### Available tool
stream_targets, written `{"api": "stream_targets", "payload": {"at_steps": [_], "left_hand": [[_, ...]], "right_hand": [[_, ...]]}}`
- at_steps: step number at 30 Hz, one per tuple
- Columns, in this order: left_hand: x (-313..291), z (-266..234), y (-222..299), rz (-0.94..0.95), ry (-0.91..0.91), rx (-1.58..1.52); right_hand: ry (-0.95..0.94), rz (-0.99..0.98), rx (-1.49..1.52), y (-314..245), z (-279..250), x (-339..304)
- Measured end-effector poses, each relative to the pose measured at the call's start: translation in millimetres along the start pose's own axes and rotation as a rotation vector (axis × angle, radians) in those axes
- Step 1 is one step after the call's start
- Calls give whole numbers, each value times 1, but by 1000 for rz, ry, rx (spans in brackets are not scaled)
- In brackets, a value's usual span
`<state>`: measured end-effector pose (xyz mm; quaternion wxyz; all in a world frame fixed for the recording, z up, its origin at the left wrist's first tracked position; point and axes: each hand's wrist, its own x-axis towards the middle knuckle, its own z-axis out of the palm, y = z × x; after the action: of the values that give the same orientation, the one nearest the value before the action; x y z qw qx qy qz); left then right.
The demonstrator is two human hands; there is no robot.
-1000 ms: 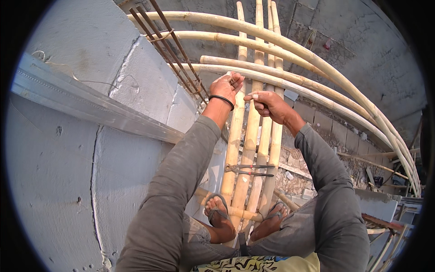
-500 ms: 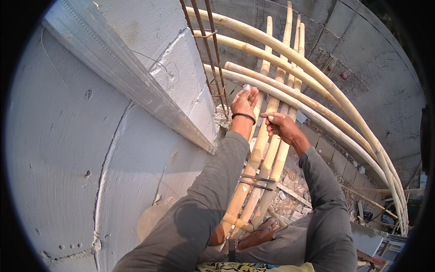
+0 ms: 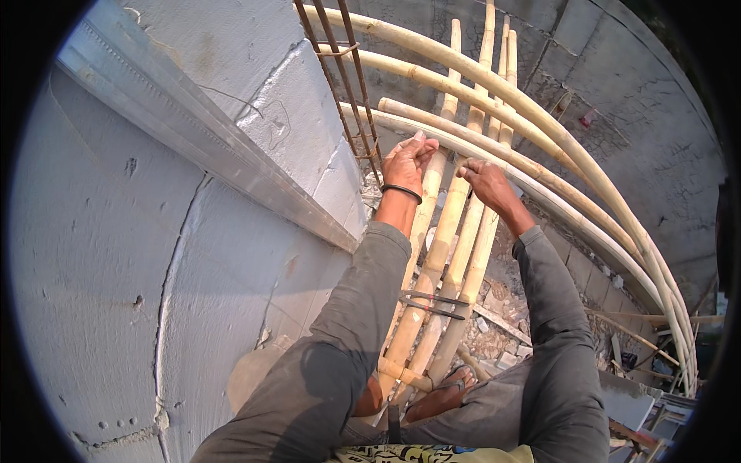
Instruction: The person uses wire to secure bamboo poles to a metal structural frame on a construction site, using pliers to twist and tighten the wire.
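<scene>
My left hand (image 3: 407, 163), with a black band on the wrist, is raised over the bamboo poles near the rusty rebar (image 3: 356, 92). Its fingers are curled in with the thumb up; whatever they hold, if anything, is too small to tell. To its right my right hand (image 3: 489, 185) is closed in a pinch, its fingertips toward the left hand. What lies in that pinch does not show clearly. Beneath both hands, several lengthwise bamboo poles (image 3: 442, 243) run away from me. Across them lie two slim dark bars (image 3: 434, 304) with a red mark, like tool handles.
Curved bamboo poles (image 3: 532, 92) cross ahead and bend down the right side. At left stands a grey block wall (image 3: 100, 255) with a metal straightedge (image 3: 208, 143) leaning on it. My sandalled foot (image 3: 446, 397) rests on the bamboo, above rubble (image 3: 502, 309) far below.
My left hand has turned from palm up to fingers curled inward. The right hand has risen slightly, now knuckles up. The view has shifted slightly; the dark bars stay on the bamboo.
</scene>
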<state>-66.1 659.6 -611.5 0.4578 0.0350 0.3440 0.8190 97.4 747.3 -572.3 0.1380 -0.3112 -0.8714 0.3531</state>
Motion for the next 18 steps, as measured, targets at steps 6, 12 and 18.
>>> {"api": "stream_targets", "payload": {"at_steps": [6,12,18], "left_hand": [[-3,-44,0,-39,228,-86],[-8,-51,-3,37,260,-236],[-8,-71,-8,-7,309,-219]], "right_hand": [[-453,222,670,-24,43,-23],[-363,440,972,-32,66,-17],[-279,320,534,-33,69,-11]]}}
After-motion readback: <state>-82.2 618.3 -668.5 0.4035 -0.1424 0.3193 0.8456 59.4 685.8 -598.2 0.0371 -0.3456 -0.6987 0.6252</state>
